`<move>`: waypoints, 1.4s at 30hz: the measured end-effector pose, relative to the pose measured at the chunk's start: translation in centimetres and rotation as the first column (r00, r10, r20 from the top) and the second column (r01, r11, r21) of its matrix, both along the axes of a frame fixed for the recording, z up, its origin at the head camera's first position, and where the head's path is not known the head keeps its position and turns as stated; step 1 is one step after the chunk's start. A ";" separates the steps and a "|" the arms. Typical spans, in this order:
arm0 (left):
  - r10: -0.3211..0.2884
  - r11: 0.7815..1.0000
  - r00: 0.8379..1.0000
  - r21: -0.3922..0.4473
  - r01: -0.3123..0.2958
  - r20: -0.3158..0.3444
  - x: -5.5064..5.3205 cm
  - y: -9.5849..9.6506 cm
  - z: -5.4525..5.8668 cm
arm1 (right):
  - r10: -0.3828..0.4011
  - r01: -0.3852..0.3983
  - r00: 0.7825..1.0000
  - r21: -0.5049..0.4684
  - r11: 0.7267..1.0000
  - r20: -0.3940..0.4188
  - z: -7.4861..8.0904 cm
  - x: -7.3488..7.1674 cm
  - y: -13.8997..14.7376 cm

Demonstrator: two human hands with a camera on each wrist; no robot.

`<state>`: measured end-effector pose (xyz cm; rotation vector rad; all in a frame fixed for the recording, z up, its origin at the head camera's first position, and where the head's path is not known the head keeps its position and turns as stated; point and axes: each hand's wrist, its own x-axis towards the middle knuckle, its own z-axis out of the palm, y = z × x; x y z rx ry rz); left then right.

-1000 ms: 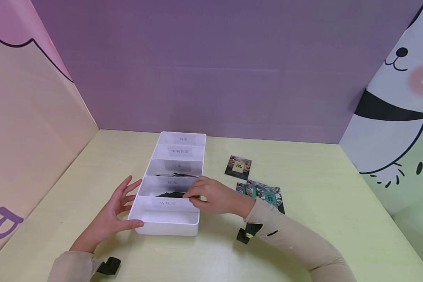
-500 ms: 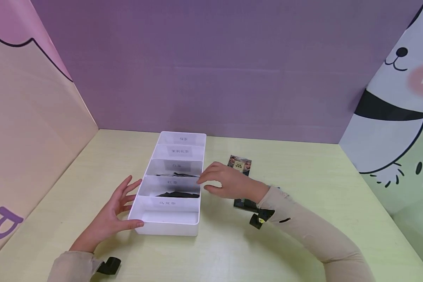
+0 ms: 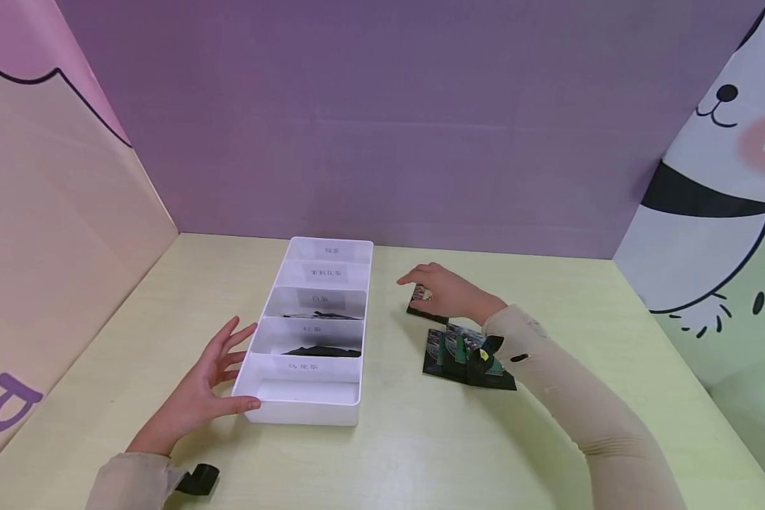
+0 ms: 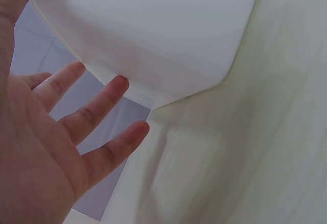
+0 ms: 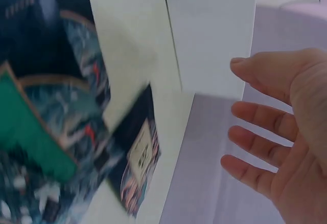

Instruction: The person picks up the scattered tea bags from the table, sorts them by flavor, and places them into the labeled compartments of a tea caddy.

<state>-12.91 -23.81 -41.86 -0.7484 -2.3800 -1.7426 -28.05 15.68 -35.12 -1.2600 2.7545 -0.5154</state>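
Pale wood table: one. White five-compartment box: dark packets showing in the third and fourth compartments from the far end. Left hand: fingers spread, thumb on the box's near-left corner. Right hand: fingers loosely extended, gripping nothing. Green-labelled sachets: overlapping, nearer me. Cream-labelled sachet: directly beneath the right hand; contact I cannot tell.

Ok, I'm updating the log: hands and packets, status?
Left hand at white box. Right hand empty, near lone packet. Green-labelled packets overlapping on table. No obstacle seen.
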 end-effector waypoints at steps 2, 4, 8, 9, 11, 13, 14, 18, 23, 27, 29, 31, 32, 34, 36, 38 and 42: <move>0.003 1.000 1.000 -0.001 -0.003 0.003 0.1 0.0 0.0 | -0.042 0.042 0.998 0.012 0.999 0.045 -0.1 -0.6 0.5; 0.006 1.000 1.000 -0.003 -0.006 0.005 0.1 0.0 0.0 | -0.083 0.081 0.992 0.025 0.996 0.092 -0.1 -0.9 0.8; 0.000 1.000 1.000 0.003 0.000 0.002 0.0 0.0 0.0 | -0.150 0.139 0.978 0.079 0.987 0.148 -0.4 -1.7 1.5; -0.003 1.000 1.000 0.005 0.003 0.000 0.0 0.0 0.0 | -0.166 0.152 0.973 0.097 0.984 0.160 -0.5 -1.9 1.7; -0.010 1.000 1.000 0.009 0.010 -0.002 0.0 0.0 0.0 | -0.196 0.173 0.964 0.133 0.976 0.179 -1.0 -2.4 2.1; -0.014 1.000 1.000 0.012 0.014 -0.003 0.0 0.0 0.0 | -0.222 0.191 0.955 0.166 0.967 0.197 -1.4 -2.9 2.5; -0.016 1.000 1.000 0.013 0.016 -0.003 0.0 0.0 0.0 | -0.236 0.200 0.949 0.180 0.963 0.208 -1.6 -3.1 2.8; -0.026 0.999 1.000 0.025 0.027 -0.011 0.0 0.0 0.0 | -0.288 0.236 0.921 0.213 0.948 0.263 -2.1 -3.5 3.5; -0.032 0.999 0.999 0.028 0.032 -0.016 0.1 0.0 -0.1 | -0.331 0.278 0.903 0.215 0.936 0.272 -2.6 -3.7 4.0; -0.024 0.999 1.000 0.022 0.025 -0.004 0.2 0.0 0.0 | -0.347 0.301 0.903 0.203 0.932 0.254 -3.1 -3.9 4.2; -0.023 1.000 1.000 0.021 0.023 -0.003 0.3 -0.1 0.0 | -0.346 0.306 0.898 0.180 0.935 0.272 -3.4 -4.1 4.4; -0.020 1.000 1.000 0.018 0.020 -0.001 0.3 -0.1 0.1 | -0.344 0.311 0.890 0.153 0.938 0.298 -3.6 -4.4 4.5; -0.017 1.000 1.000 0.017 0.017 0.001 0.3 -0.1 0.1 | -0.339 0.312 0.888 0.135 0.941 0.310 -3.7 -4.5 4.6; -0.006 1.000 1.000 0.010 0.006 0.010 0.3 -0.1 0.1 | -0.330 0.313 0.885 0.105 0.944 0.329 -3.9 -4.8 4.8; 0.003 1.000 1.000 0.004 -0.003 0.019 0.3 -0.1 0.2 | -0.327 0.319 0.880 0.083 0.944 0.345 -3.9 -5.1 4.8; 0.010 1.000 1.000 -0.001 -0.010 0.026 0.3 -0.1 0.2 | -0.326 0.324 0.874 0.067 0.944 0.360 -3.9 -5.1 4.6; 0.016 1.000 0.999 -0.007 -0.016 0.028 0.3 0.0 0.2 | -0.350 0.356 0.855 0.058 0.933 0.382 -3.7 -5.0 4.3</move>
